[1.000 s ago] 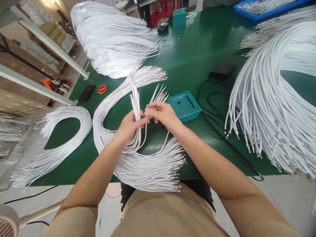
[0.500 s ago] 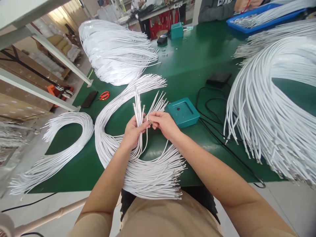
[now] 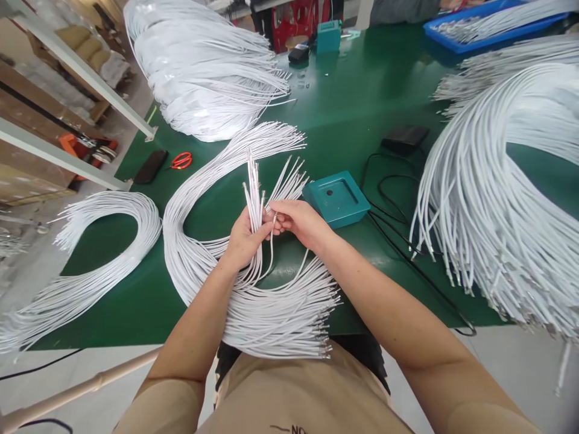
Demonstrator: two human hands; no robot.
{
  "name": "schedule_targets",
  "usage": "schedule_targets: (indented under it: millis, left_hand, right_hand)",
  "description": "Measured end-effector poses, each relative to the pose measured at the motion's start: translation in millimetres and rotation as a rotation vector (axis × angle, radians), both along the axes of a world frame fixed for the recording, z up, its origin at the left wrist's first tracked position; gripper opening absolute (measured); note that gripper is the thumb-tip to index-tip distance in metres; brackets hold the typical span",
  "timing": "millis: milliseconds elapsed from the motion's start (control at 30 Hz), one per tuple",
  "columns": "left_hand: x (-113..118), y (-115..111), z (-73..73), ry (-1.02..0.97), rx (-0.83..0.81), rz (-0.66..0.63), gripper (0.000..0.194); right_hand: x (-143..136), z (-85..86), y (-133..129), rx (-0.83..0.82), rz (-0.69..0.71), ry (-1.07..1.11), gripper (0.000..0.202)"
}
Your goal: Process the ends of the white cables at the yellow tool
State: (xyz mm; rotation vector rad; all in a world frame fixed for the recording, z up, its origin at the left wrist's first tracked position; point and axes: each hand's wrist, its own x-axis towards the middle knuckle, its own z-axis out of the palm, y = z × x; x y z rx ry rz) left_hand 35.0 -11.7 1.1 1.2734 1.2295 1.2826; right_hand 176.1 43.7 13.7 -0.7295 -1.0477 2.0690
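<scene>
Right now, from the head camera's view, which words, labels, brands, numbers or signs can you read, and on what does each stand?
"NO": on the tan shirt, after a dark line, at the picture's bottom edge; any further lettering is cut off.
No other text is legible.

Left grip (image 3: 244, 243) curled beside right grip (image 3: 302, 222)

Green table (image 3: 353, 114): white cable bundles (image 3: 178, 223), scissors (image 3: 181, 160) (red-handled), teal block (image 3: 341, 191).
</scene>
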Motion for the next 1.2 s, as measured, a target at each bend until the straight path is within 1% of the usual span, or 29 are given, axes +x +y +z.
schedule_targets:
  millis: [100,200,333,433,567,733,800,867,967,1033,1067,1133,1200]
  left_hand:
    - [-2.4,-1.1,-1.7,-0.004,-0.005,0.019,0.034]
    - [-6.0,-1.5,-3.4,-0.005,-0.007,0.040,0.033]
    - [-8.1,-0.9,-3.8,-0.023,-0.022,0.046,0.032]
    - [-7.3,-0.1,-2.8,-0.039,-0.030,0.059,0.034]
    - [-5.9,0.6,-1.6,-0.063,-0.018,0.058,0.034]
    - [-6.4,0.8,-2.4,-0.102,-0.010,0.048,0.035]
    - [-6.9,0.6,-3.2,-0.122,-0.016,0.053,0.035]
    - [-7.3,0.2,-3.4,-0.147,-0.026,0.060,0.037]
    - [-8.0,-0.6,-2.1,-0.195,-0.061,0.063,0.043]
    - [-8.7,-0.7,-0.4,-0.242,-0.124,0.049,0.046]
    - [-9.2,-0.5,0.4,-0.271,-0.163,0.034,0.045]
    - [-10.5,0.5,1.1,-0.323,-0.234,0.002,0.042]
    - [-12.3,2.2,0.2,-0.333,-0.277,-0.007,0.043]
  right_hand:
    - [2.2,-0.8,-0.2,-0.073,0.066,0.069,0.034]
    - [3.6,-1.7,0.0,-0.134,0.098,0.125,0.032]
    - [4.2,-2.9,0.9,-0.201,0.103,0.186,0.026]
    - [4.9,-2.7,1.1,-0.212,0.098,0.204,0.022]
    - [4.3,-1.0,-0.6,-0.147,0.013,0.125,0.018]
    - [0.3,2.3,-4.3,-0.015,-0.142,-0.090,0.013]
    - [-1.2,2.7,-5.9,0.091,-0.200,-0.184,0.017]
    - [-2.2,1.8,-7.8,0.265,-0.227,-0.282,0.022]
    - [-2.4,-1.4,-10.4,0.614,-0.285,-0.501,0.014]
    - [-2.0,-4.1,-11.0,0.887,-0.314,-0.683,0.016]
    - [-1.5,-5.2,-10.8,1.035,-0.303,-0.767,0.020]
    - [0.0,-6.1,-9.5,1.316,-0.229,-0.898,0.025]
    - [2.8,-4.7,-7.0,1.515,-0.161,-1.005,0.024]
